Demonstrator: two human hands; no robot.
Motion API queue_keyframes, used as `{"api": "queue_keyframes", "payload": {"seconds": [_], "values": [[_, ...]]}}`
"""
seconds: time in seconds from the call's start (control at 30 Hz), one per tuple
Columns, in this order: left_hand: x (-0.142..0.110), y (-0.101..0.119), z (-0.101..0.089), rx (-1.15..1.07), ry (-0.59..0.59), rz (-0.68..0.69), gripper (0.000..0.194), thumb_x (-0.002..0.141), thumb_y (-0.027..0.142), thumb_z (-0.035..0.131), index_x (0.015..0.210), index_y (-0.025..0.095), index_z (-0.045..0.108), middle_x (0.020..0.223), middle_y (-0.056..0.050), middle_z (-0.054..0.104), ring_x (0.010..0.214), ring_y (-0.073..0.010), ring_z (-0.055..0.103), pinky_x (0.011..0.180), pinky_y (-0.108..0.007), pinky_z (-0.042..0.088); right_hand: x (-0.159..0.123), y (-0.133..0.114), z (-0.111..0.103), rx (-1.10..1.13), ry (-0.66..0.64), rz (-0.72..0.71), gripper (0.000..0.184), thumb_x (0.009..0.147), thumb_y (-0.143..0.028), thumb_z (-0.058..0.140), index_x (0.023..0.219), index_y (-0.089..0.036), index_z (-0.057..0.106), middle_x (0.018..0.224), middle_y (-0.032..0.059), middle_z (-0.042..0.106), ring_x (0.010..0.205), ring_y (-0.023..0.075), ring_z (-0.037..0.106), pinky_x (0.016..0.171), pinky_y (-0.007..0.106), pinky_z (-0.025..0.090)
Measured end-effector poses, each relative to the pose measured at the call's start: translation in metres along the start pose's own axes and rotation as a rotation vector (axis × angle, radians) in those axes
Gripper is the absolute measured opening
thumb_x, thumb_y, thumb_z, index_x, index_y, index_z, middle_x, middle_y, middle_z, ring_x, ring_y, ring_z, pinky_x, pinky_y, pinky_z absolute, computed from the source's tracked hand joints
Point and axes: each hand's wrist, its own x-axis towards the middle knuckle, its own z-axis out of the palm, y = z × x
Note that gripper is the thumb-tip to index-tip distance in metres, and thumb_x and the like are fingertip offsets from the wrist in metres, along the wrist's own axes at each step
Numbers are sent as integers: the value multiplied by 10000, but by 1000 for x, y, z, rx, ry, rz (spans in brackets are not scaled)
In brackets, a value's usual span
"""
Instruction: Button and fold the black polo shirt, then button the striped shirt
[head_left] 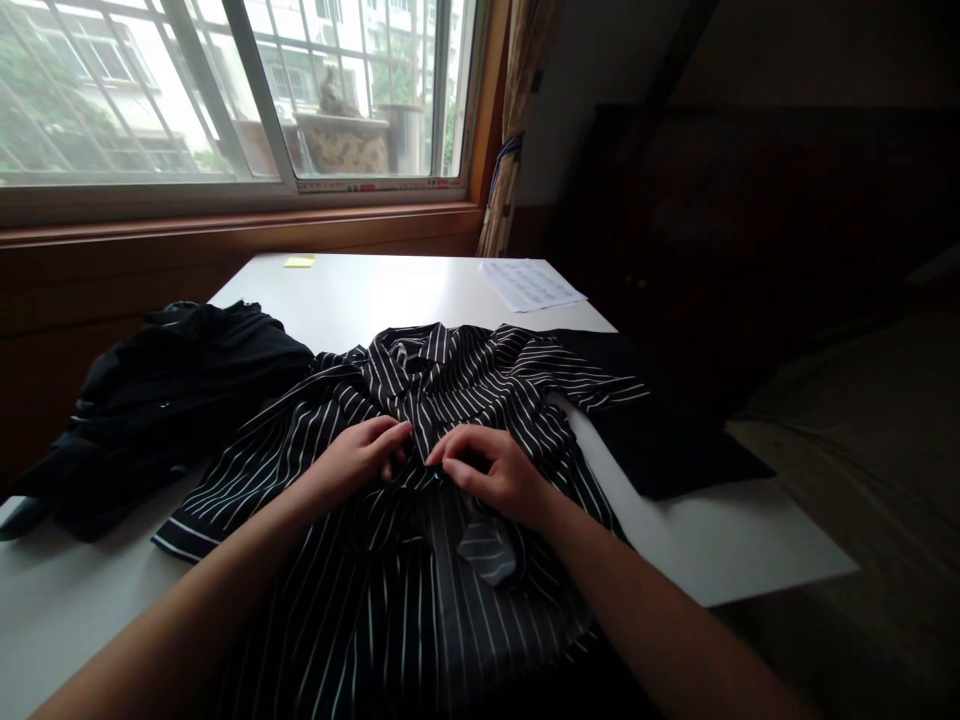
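A black shirt with white stripes (465,385) lies spread on the white table, its collar toward the window and its lower part hanging toward me. Over the middle of its front, my left hand (371,447) is closed, fingers curled and thumb against the cloth at the front edge. Just to the right, my right hand (495,470) pinches the other side of the front opening between thumb and index finger. A small gap separates the two hands. Below them the shirt falls open, showing its greyer inside. Any button between the fingers is too small to make out.
Dark crumpled clothing (187,380) is heaped on the left of the white table (360,285). A flat black garment (675,450) lies under the right sleeve. Printed sheets (531,284) and a yellow sticky note (298,262) sit at the far edge, below a barred window.
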Motion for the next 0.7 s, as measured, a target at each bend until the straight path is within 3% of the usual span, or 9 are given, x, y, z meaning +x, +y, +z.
{"api": "queue_keyframes", "payload": {"seconds": [0.13,0.37,0.5,0.7], "values": [[1,-5,15,-305,-107,-57,365,859,522,599,764,178,525,598,29,561,483,-77,458,448,-179,310,-1,0,3,-37,-62,-72,76,850,-135,595,877,-187,644,943,54,708,875,169,660,837,336,518],[-2,-8,14,-611,-55,-82,192,877,339,624,837,153,597,748,-10,621,633,-86,563,567,-178,428,-1,-2,-3,55,7,26,71,878,-210,581,839,-193,638,919,50,708,858,176,652,829,349,519],[0,-6,15,-658,-74,-80,154,827,269,697,882,154,611,746,7,593,634,-72,549,580,-171,431,-1,-3,-3,135,15,106,110,884,-287,599,821,-200,626,938,56,713,880,193,651,823,360,522],[3,-7,16,-662,-118,-45,208,813,306,734,896,140,638,801,-13,608,661,-66,552,604,-168,440,0,-3,-2,197,28,122,97,877,-280,610,827,-197,623,948,53,711,881,184,647,832,348,504]]}}
